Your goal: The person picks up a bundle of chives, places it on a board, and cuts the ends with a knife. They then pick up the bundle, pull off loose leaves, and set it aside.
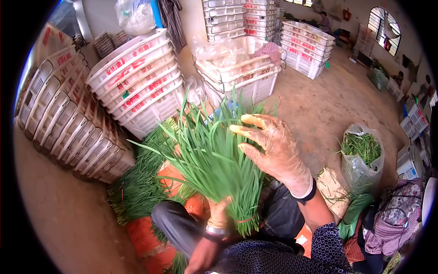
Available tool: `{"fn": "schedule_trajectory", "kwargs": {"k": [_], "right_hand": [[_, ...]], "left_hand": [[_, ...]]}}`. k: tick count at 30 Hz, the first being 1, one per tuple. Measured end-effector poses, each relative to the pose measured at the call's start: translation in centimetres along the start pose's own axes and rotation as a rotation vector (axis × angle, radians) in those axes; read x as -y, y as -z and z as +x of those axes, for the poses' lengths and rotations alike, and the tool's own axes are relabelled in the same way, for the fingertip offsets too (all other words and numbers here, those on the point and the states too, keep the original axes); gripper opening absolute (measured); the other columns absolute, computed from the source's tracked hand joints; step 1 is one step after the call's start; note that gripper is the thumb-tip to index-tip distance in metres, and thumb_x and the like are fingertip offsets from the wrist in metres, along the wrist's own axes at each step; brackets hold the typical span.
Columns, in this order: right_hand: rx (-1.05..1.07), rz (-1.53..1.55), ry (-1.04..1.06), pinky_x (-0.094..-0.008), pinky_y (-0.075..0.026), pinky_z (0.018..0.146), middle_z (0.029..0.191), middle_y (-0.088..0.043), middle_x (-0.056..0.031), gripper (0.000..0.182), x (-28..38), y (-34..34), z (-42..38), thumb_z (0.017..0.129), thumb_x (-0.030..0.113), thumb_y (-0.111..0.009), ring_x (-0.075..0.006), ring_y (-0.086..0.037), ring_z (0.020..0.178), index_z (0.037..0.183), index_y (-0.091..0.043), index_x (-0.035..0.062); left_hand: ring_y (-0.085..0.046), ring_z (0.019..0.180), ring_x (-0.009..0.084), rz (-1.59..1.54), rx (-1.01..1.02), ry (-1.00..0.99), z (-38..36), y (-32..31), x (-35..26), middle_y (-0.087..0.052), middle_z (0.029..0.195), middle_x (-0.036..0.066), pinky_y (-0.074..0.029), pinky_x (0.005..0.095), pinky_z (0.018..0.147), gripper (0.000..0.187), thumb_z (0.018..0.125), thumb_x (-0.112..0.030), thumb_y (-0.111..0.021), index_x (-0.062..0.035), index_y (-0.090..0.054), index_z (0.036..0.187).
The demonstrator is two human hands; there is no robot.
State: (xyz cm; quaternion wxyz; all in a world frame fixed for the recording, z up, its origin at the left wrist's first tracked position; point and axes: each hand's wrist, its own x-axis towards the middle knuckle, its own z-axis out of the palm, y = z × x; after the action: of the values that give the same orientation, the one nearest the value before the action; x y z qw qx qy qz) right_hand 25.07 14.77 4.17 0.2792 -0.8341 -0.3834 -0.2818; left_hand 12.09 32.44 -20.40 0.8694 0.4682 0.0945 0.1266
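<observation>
A large bunch of garlic chives (219,155) stands tilted over my lap, its long flat leaves fanning upward and a red tie near its lower end. My gloved left hand (219,213) grips the bunch low on its left side; its thumb shows, while the other fingers are hidden behind the leaves. On the upper right, my right hand (276,146), in a thin translucent glove, has its fingers spread and curved beside the leaf tips. More tied chives (141,171) lie in a pile on the floor to the left.
Stacked white crates (148,82) stand ahead, with another leaning crate stack (73,114) at left. A clear plastic bag of greens (362,150) sits at right, near a patterned backpack (397,214). Orange-red sheeting (146,239) lies beneath me. A person (324,22) is far back.
</observation>
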Motion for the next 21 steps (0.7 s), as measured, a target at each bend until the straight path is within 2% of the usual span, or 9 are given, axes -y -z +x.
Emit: {"fn": "schedule_trajectory", "kwargs": {"k": [1, 5, 8, 11, 17, 18, 20, 21], "right_hand": [[-0.009, -0.028, 0.030, -0.0454, -0.049, 0.106, 0.137, -0.067, -0.0032, 0.044, -0.2, -0.2, 0.2, 0.091, 0.027, -0.081, -0.0289, -0.062, 0.128, 0.134, -0.073, 0.0244], [-0.007, -0.024, 0.049, -0.0464, -0.048, 0.108, 0.137, -0.067, -0.0028, 0.041, -0.7, -0.7, 0.4, 0.089, 0.024, -0.082, -0.0293, -0.060, 0.130, 0.130, -0.074, 0.0234], [-0.008, 0.055, 0.038, -0.0469, -0.047, 0.110, 0.136, -0.068, -0.0021, 0.037, -1.1, -1.0, 0.3, 0.088, 0.022, -0.083, -0.0289, -0.060, 0.131, 0.125, -0.076, 0.0227], [-0.016, 0.043, 0.058, -0.0471, -0.047, 0.110, 0.134, -0.069, -0.0017, 0.031, -1.4, -1.1, 0.1, 0.088, 0.020, -0.084, -0.0290, -0.061, 0.131, 0.117, -0.077, 0.0208], [-0.030, 0.012, 0.092, -0.0462, -0.048, 0.109, 0.128, -0.071, -0.0017, 0.016, -1.8, -1.3, -0.2, 0.091, 0.021, -0.082, -0.0288, -0.063, 0.127, 0.103, -0.074, 0.0151], [-0.059, 0.126, 0.030, -0.0459, -0.048, 0.108, 0.126, -0.072, -0.0028, 0.015, -1.9, -1.2, -0.1, 0.092, 0.021, -0.082, -0.0289, -0.064, 0.126, 0.103, -0.074, 0.0142], [-0.113, 0.357, -0.092, -0.0455, -0.049, 0.107, 0.121, -0.074, -0.0051, 0.014, -2.3, -0.9, 0.0, 0.095, 0.022, -0.081, -0.0292, -0.066, 0.122, 0.101, -0.073, 0.0126], [-0.180, 0.579, -0.155, -0.0451, -0.050, 0.105, 0.116, -0.075, -0.0084, 0.015, -2.8, -0.4, 0.3, 0.097, 0.023, -0.080, -0.0298, -0.067, 0.119, 0.102, -0.074, 0.0108]], "left_hand": [[-0.064, 0.123, 0.0290, 0.040, 0.017, 0.024, 0.0, 0.0, -0.2, -0.063, 0.140, 0.012, -0.053, 0.0446, 0.109, 0.093, 0.076, -0.023, -0.090, -0.0040, -0.045, 0.155], [-0.061, 0.127, 0.0298, -0.040, 0.030, 0.037, -0.1, 0.2, 0.7, -0.060, 0.145, 0.012, -0.051, 0.0460, 0.110, 0.102, 0.074, -0.022, -0.091, -0.0089, -0.038, 0.161], [-0.059, 0.129, 0.0299, -0.013, 0.048, 0.055, 0.0, 0.7, 1.2, -0.058, 0.146, 0.012, -0.050, 0.0464, 0.112, 0.106, 0.074, -0.022, -0.091, -0.0106, -0.034, 0.163], [-0.057, 0.131, 0.0299, 0.065, 0.044, 0.052, 0.6, 2.9, 3.4, -0.056, 0.148, 0.012, -0.049, 0.0467, 0.112, 0.108, 0.073, -0.020, -0.090, -0.0108, -0.031, 0.164], [-0.054, 0.133, 0.0296, 0.028, 0.038, 0.041, 1.6, 6.1, 7.4, -0.051, 0.151, 0.011, -0.047, 0.0468, 0.114, 0.116, 0.071, -0.019, -0.092, -0.0123, -0.026, 0.166], [-0.053, 0.134, 0.0294, 0.039, 0.033, 0.035, 1.8, 6.2, 7.6, -0.050, 0.151, 0.011, -0.047, 0.0467, 0.114, 0.117, 0.070, -0.019, -0.093, -0.0124, -0.026, 0.166], [-0.059, 0.124, 0.0260, 0.066, 0.030, -0.030, 2.1, 6.4, 7.9, -0.058, 0.141, 0.010, -0.051, 0.0423, 0.105, 0.098, 0.073, -0.015, -0.090, -0.0088, -0.039, 0.156], [-0.065, 0.115, 0.0229, 0.083, 0.030, -0.089, 2.0, 6.0, 7.5, -0.066, 0.131, 0.009, -0.055, 0.0379, 0.096, 0.079, 0.076, -0.011, -0.087, -0.0051, -0.052, 0.146]]}}
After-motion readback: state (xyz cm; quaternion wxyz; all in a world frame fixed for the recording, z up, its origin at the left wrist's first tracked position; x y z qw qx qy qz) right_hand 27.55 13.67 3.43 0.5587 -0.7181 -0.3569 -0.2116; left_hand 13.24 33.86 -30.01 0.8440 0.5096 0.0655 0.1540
